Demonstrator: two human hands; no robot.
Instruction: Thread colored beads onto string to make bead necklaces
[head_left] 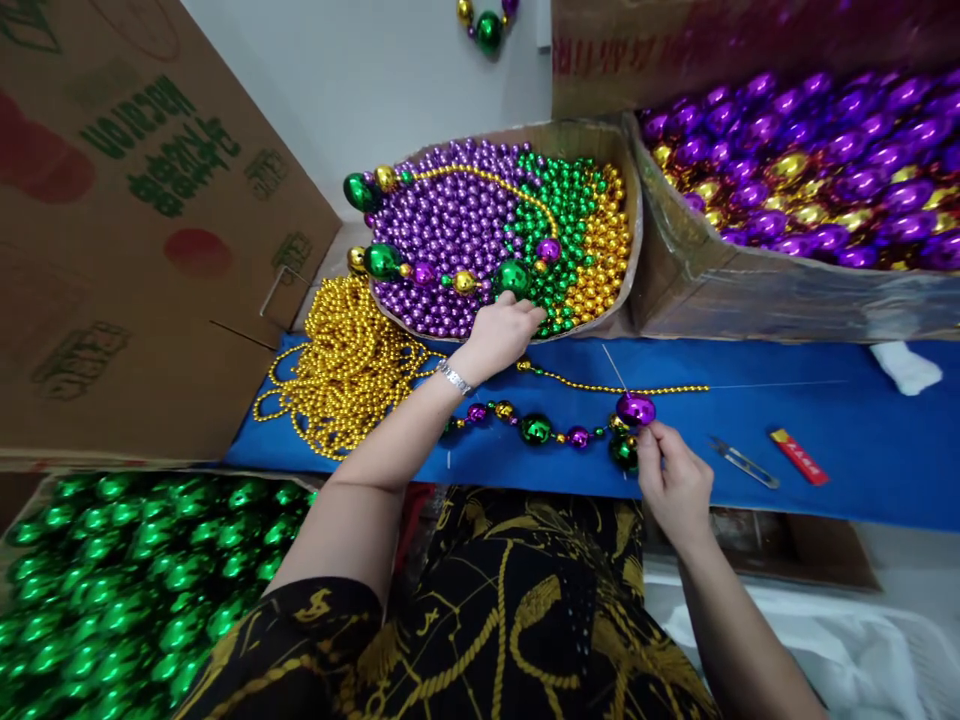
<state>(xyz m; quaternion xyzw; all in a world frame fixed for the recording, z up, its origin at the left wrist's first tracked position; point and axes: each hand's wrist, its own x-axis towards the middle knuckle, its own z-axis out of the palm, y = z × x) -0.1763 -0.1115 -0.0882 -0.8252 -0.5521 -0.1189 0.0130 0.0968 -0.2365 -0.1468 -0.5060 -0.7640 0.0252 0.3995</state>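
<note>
My left hand [504, 332], with a silver bracelet at its wrist, is at the near rim of a box of small purple, green and gold beads [450, 225]. Its fingers are curled among the beads beside a large green bead [513, 279]; whatever the tips pinch is hidden. Over the blue table, my right hand [676, 482] pinches a large purple bead [635, 409], with a thin needle-like line rising from it. A large dark green bead [623, 452] hangs just below. From there a strung row of mixed beads [535, 429] runs left under my left forearm.
A heap of gold bead strands [345, 370] lies left on the blue cloth [750, 420]. Thread snips [744, 463] and a red-and-yellow packet [799, 457] lie right. Boxes hold large purple-and-gold beads [847, 180] and large green beads [142, 580]. A tall carton [150, 250] stands left.
</note>
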